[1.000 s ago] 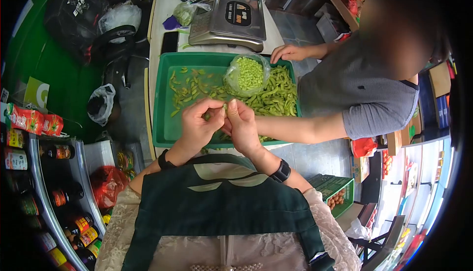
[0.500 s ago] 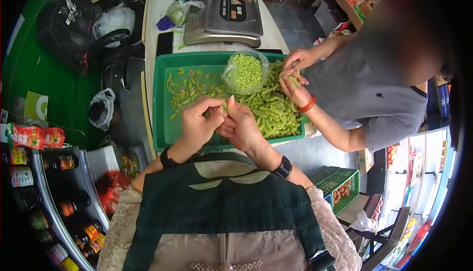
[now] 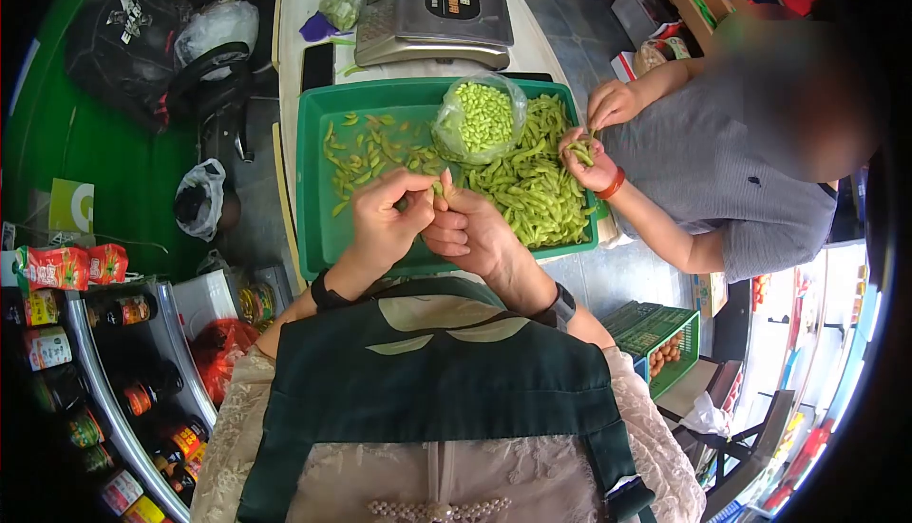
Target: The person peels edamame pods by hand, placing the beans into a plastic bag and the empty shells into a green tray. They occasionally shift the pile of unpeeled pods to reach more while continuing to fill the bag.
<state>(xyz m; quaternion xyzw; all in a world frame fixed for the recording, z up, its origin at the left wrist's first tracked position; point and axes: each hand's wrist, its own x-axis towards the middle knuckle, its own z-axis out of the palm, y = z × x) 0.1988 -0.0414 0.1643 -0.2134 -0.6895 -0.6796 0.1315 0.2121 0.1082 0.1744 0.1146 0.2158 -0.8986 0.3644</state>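
Both hands pinch one green pod (image 3: 438, 190) between them, left hand (image 3: 388, 222) and right hand (image 3: 472, 234) clenched on it above the green tray (image 3: 315, 228). Beyond, the scale's (image 3: 439, 5) panel writing is too small to read.

Little can be read. The black bag (image 3: 119, 29) at upper left carries a white printed logo, too small to make out. The silver weighing scale (image 3: 437, 10) has a dark display panel with orange markings that are not legible. The jars and bottles on the curved metal shelf (image 3: 114, 380) bear red and yellow labels whose print is blurred.
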